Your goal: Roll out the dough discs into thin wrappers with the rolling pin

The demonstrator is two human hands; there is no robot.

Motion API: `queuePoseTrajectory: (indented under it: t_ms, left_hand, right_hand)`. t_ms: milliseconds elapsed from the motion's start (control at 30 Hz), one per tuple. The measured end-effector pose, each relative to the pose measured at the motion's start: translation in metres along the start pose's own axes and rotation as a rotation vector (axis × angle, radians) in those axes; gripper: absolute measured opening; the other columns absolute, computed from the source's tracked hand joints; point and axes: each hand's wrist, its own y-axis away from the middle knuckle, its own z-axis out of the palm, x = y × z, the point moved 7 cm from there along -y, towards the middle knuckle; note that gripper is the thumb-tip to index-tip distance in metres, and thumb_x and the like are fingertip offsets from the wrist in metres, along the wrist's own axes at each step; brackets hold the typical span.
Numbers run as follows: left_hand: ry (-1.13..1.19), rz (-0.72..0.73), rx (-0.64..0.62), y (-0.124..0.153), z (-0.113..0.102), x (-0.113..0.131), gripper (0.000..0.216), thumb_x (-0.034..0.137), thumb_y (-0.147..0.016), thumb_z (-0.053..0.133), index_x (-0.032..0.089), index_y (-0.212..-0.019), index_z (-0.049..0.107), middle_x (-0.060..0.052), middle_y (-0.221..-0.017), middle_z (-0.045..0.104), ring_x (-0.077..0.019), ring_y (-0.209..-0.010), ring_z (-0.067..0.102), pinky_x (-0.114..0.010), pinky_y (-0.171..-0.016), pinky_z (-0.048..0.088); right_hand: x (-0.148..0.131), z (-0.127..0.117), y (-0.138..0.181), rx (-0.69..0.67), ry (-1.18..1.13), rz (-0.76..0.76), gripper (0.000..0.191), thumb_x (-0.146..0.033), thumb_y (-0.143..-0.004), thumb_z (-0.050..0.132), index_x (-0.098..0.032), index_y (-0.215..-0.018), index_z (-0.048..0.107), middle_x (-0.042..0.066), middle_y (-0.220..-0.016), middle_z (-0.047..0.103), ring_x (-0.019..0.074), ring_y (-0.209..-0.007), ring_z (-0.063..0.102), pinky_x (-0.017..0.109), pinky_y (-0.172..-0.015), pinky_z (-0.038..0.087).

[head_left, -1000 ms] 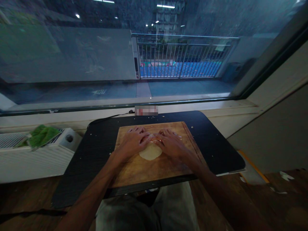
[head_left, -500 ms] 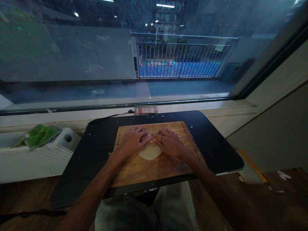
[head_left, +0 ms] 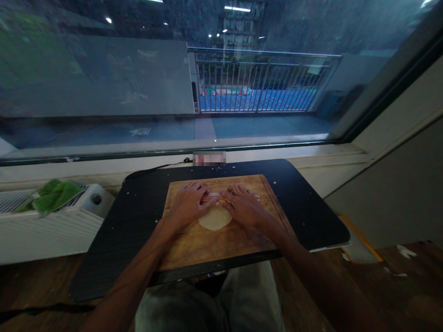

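Observation:
A round, flattened piece of pale dough point(head_left: 215, 219) lies on a wooden cutting board point(head_left: 221, 251). Across its far part runs a thin, reddish rolling pin point(head_left: 212, 197), mostly covered by my hands. My left hand point(head_left: 190, 198) presses down over the pin's left part, fingers pointing away from me. On the right part rests my right hand point(head_left: 242, 201), fingers likewise bent over the pin, whose tip shows past them. Both thumbs point inward, close to each other near the dough's far edge.
The board sits on a black table point(head_left: 138, 221) with small pale crumbs. A green cloth point(head_left: 57, 196) lies on a white radiator point(head_left: 51, 233) at left. Beyond the table are a blurred-out object point(head_left: 209, 159) and a window. Scraps point(head_left: 406, 251) lie on the floor at right.
The hands stay over the pin at nearly the same spot. More of the pin shows between and beyond the hands. The dough looks unchanged.

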Motion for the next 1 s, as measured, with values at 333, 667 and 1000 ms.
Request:
queuePoseTrajectory:
  t_ms: [333,667,1000]
  left_hand:
    - [-0.047,0.057,-0.009,0.001,0.006,0.002,0.038,0.053,-0.113,0.056,0.028,-0.124,0.082,-0.009,-0.131,0.076,-0.0304,-0.124,0.065,-0.044,-0.103,0.051]
    - [-0.075,0.05,-0.081,-0.003,0.009,0.003,0.046,0.057,-0.115,0.05,0.034,-0.143,0.078,-0.009,-0.134,0.073,-0.0295,-0.126,0.064,-0.044,-0.106,0.052]
    - [-0.058,0.085,-0.191,-0.022,0.014,0.006,0.044,0.057,-0.115,0.05,0.034,-0.136,0.082,-0.008,-0.131,0.072,-0.0283,-0.123,0.063,-0.041,-0.103,0.054]
  right_hand:
    - [-0.001,-0.002,0.003,0.026,-0.001,-0.013,0.04,-0.044,-0.12,0.046,-0.02,-0.137,0.073,0.014,-0.143,0.069,0.0306,-0.138,0.058,0.05,-0.122,0.045]
    - [0.002,0.002,0.0,0.02,0.039,0.006,0.04,-0.045,-0.121,0.045,-0.019,-0.136,0.071,0.015,-0.143,0.069,0.0316,-0.134,0.059,0.049,-0.116,0.046]
    - [0.007,0.006,-0.001,0.105,0.075,-0.038,0.034,-0.041,-0.12,0.046,-0.018,-0.128,0.07,0.014,-0.13,0.072,0.0305,-0.125,0.061,0.045,-0.11,0.048]
